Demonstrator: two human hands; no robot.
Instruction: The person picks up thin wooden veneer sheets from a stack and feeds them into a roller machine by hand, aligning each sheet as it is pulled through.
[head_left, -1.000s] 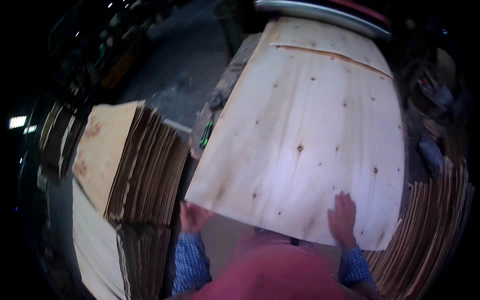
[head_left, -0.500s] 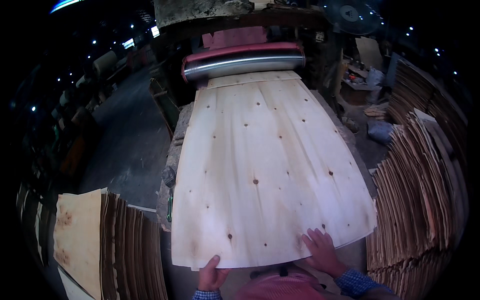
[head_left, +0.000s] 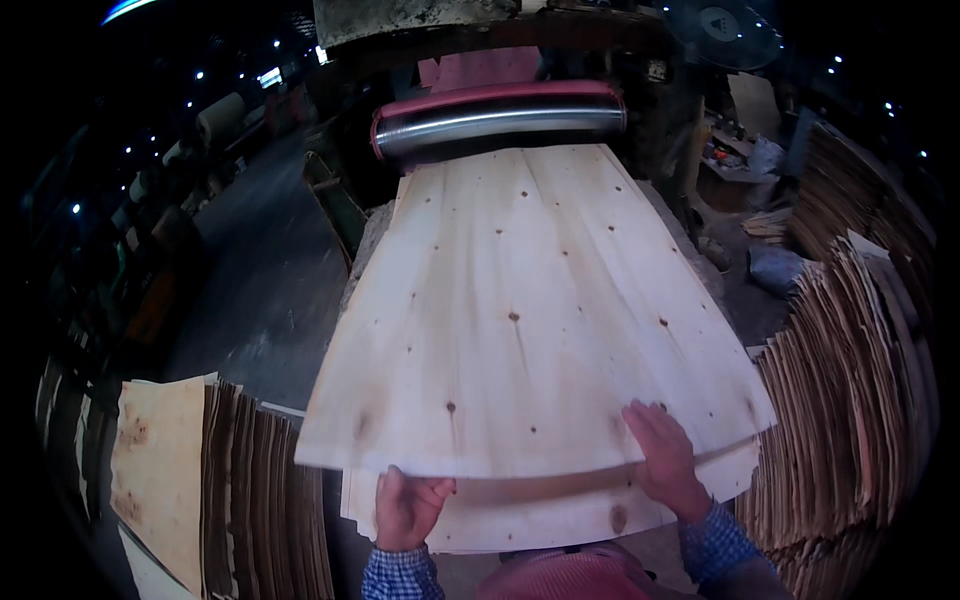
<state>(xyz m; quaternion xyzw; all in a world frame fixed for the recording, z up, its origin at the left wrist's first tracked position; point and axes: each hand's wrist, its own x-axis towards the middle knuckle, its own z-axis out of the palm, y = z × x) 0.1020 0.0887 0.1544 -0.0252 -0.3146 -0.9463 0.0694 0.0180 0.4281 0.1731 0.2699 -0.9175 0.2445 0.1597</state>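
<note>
A wide, pale sheet of wood veneer (head_left: 480,330) with dark knots slopes away from me, its near edge raised. My left hand (head_left: 405,508) grips that edge left of centre, thumb at the top and fingers curled below. Further right, my right hand (head_left: 665,462) holds the same edge, its fingers laid over the top face and its thumb hidden. Beneath the raised edge shows another veneer sheet (head_left: 560,515), lying lower. The far end of the upper sheet lies just in front of a shiny metal roller (head_left: 500,120) with a red roller above it.
Stacks of veneer sheets stand on the left (head_left: 250,490) and on the right (head_left: 840,390). A rough-edged bench (head_left: 365,240) shows beside the sheet. A grey floor aisle (head_left: 250,270) runs along the left, and a fan (head_left: 720,25) is at the upper right.
Both hands have lifted the upper sheet's near edge and shifted it forward, uncovering the sheet below. Its far edge has moved closer to the roller. My right hand's fingers are closer together.
</note>
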